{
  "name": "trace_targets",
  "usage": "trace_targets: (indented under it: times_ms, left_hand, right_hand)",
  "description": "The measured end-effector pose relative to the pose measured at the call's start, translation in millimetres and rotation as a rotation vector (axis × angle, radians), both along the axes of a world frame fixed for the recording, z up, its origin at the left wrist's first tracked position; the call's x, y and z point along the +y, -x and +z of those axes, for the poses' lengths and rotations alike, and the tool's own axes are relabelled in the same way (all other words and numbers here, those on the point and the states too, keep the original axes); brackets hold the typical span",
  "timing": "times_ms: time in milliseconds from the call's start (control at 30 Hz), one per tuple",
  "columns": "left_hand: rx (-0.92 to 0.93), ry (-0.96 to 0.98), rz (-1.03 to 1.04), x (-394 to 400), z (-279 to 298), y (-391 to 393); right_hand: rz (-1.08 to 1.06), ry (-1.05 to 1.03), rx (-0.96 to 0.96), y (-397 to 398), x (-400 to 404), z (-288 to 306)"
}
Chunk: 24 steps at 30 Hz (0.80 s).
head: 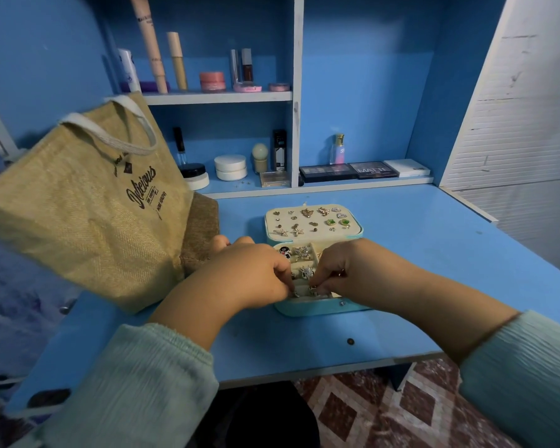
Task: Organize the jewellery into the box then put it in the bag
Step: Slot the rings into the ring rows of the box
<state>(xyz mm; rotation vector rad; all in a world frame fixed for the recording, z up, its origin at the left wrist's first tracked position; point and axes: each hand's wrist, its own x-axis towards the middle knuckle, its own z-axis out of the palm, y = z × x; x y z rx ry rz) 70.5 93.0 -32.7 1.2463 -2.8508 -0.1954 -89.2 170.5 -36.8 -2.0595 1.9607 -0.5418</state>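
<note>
A small turquoise jewellery box (307,310) lies open on the blue desk. Its raised lid (314,221) carries several studs and earrings on a cream pad. The lower tray holds rings and brooches in cream compartments. My left hand (256,273) and my right hand (353,270) meet over the tray's front edge, fingers curled down. Each pinches a small metal piece (304,291) at the front row; what the pieces are is too small to tell. A tan jute bag (88,202) with "Delicious" printed on it stands tilted at the left, touching nothing but the desk.
The blue desk (434,253) has shelves behind it with cosmetics: tubes, jars, a perfume bottle (338,149), eyeshadow palettes (349,171). A few loose beads lie on the low shelf (243,183). The desk's front edge runs just under my wrists. A patterned floor shows below.
</note>
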Motion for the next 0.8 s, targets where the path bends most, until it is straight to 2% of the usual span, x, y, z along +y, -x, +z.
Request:
trace_targets:
  times_ms: [167,433,633,800]
  left_hand:
    - [-0.053,0.059,-0.016,-0.2,0.6,-0.1]
    - [-0.032,0.170,-0.047,5.1,-2.5,-4.7]
    - [0.102,0.223,-0.050,12.4,-7.2,-10.3]
    - [0.063,0.211,-0.056,11.9,-3.9,-9.0]
  right_hand:
    - [-0.021,-0.116,-0.005,-5.6,-4.5,3.1]
    - [-0.008,-0.209,0.076,-12.6,-7.3,10.4]
    - [0.008,-0.134,0.062,-5.0,-2.6,9.0]
    - [0.071,-0.107,0.099,-3.5,-2.6,11.7]
